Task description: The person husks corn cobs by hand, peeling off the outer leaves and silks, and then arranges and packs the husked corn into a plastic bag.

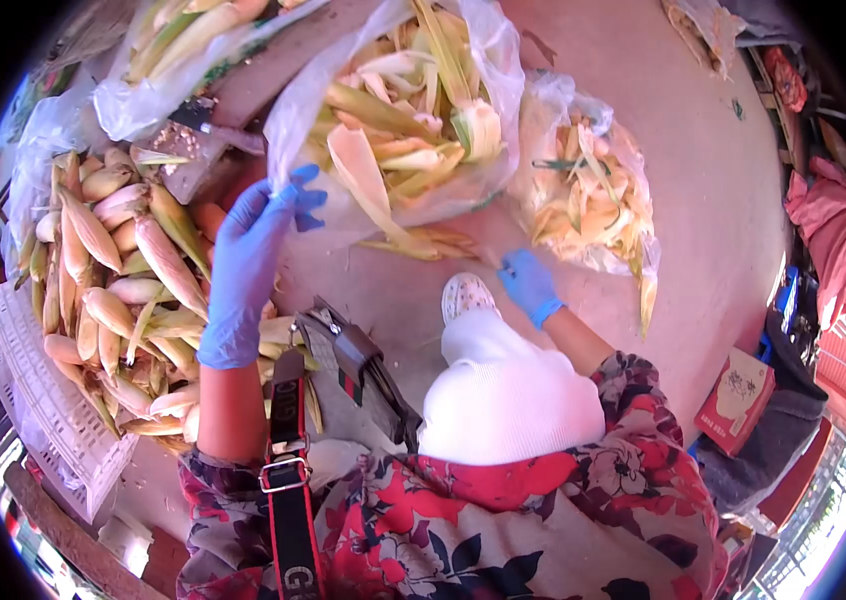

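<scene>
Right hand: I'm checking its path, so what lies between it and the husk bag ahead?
Head view: loose husks on the floor lie between the right hand and the bag.

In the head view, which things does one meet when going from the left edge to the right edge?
White crate → pile of corn ears → left hand → open bag of husks → right hand → second bag of husks → red box.

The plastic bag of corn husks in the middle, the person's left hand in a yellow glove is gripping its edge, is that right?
Not quite. The head view shows the left hand in a blue glove, not yellow. It does grip the edge of the plastic bag of corn husks.
</scene>
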`<state>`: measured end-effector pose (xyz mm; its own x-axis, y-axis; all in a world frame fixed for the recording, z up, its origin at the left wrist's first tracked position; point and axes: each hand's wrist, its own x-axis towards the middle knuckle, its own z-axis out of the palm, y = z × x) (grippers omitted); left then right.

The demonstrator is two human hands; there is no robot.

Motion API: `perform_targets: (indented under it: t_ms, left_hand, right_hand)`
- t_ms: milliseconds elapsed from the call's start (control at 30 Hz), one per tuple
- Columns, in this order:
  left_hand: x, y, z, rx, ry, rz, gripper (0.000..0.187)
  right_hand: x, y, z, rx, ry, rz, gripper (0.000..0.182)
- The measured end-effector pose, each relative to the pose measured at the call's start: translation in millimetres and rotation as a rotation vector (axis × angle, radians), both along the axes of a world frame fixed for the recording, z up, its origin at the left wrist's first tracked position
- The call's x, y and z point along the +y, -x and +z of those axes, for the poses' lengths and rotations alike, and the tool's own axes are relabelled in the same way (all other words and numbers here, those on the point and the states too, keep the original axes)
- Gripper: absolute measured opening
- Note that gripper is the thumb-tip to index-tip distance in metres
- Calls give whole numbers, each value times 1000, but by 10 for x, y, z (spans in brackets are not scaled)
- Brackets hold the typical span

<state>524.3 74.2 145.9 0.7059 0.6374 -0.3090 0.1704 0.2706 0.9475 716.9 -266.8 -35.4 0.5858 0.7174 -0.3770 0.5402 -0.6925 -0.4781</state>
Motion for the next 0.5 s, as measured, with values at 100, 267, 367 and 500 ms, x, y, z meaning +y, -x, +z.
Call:
perform_targets:
  t_ms: [100,267,367,500]
  left_hand:
    - [-40,-59,-66,-43,132,28,27]
    - [-136,-64,-2,-42,194,6,32]
    - [-156,-12,62,-62,221,32,32]
    - [-37,60,24,-46,185,114,30]
  right_hand:
    - [1074,284,265,-277,-42,573,22]
    - [1429,546,-260,101,-60,538,34]
    - [1344,455,-218,46,-70,742,28]
    - [1277,160,1214,-289,-380,725,20]
